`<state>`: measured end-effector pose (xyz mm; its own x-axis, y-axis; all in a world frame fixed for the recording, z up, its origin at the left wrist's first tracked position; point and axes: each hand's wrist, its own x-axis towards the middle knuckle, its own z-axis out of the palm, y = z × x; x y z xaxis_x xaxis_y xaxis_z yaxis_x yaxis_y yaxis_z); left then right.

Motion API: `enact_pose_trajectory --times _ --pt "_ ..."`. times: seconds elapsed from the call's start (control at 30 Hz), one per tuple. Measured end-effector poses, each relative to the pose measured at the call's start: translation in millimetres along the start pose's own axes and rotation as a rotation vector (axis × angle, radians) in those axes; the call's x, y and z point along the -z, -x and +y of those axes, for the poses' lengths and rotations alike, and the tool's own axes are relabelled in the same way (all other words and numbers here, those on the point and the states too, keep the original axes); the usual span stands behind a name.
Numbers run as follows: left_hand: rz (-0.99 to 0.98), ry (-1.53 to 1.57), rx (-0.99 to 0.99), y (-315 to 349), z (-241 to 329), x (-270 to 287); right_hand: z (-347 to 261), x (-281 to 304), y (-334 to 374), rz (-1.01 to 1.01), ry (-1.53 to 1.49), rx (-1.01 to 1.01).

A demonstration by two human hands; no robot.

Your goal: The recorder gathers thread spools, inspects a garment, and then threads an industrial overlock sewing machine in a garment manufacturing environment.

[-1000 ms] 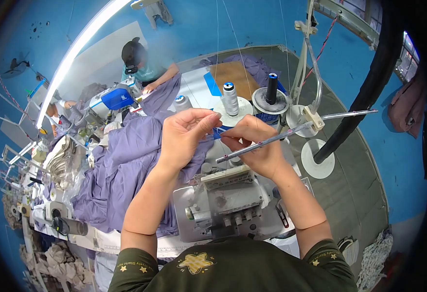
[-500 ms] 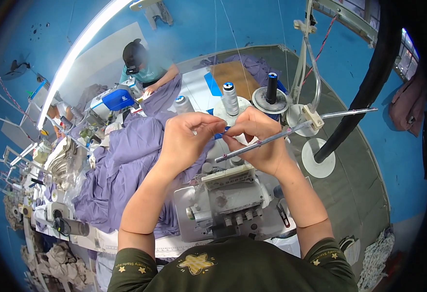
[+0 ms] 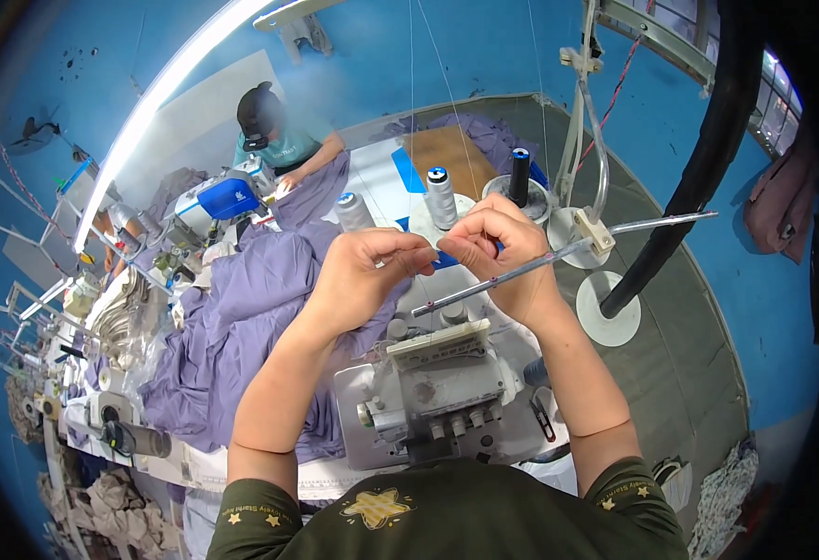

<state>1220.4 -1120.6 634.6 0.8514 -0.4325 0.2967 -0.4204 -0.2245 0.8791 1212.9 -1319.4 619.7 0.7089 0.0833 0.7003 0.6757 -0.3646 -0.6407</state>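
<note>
My left hand [image 3: 367, 275] and my right hand [image 3: 507, 257] are raised side by side above an overlock sewing machine [image 3: 442, 383]. Thumb and index finger are pinched together on each, the tips a short gap apart. A fine thread [image 3: 412, 84] comes down from above to the fingers; the bit between the fingertips is barely visible. A metal thread-guide rod [image 3: 484, 283] crosses in front of my right hand. Just beyond my hands stand a grey thread cone [image 3: 441, 198] and a black thread cone [image 3: 520, 177].
Purple fabric [image 3: 260, 317] is heaped left of the machine. Behind it, a co-worker [image 3: 288, 140] sits at another sewing machine [image 3: 228, 194]. A thick black pole [image 3: 680, 205] slants on the right. Small thread snips [image 3: 542, 415] lie right of the machine.
My fingertips have drawn slightly apart from nearly touching. The right hand has risen a little, its fingers curled in more.
</note>
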Motion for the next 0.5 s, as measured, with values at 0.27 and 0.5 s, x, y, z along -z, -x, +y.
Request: enact_pose_trajectory --times 0.27,0.5 --pt "0.054 0.077 0.068 1.7 0.3 1.3 -5.2 4.6 1.0 -0.070 0.002 0.071" --pt "0.064 0.005 -0.002 0.7 0.8 -1.1 -13.4 7.8 11.6 -0.192 0.104 0.127"
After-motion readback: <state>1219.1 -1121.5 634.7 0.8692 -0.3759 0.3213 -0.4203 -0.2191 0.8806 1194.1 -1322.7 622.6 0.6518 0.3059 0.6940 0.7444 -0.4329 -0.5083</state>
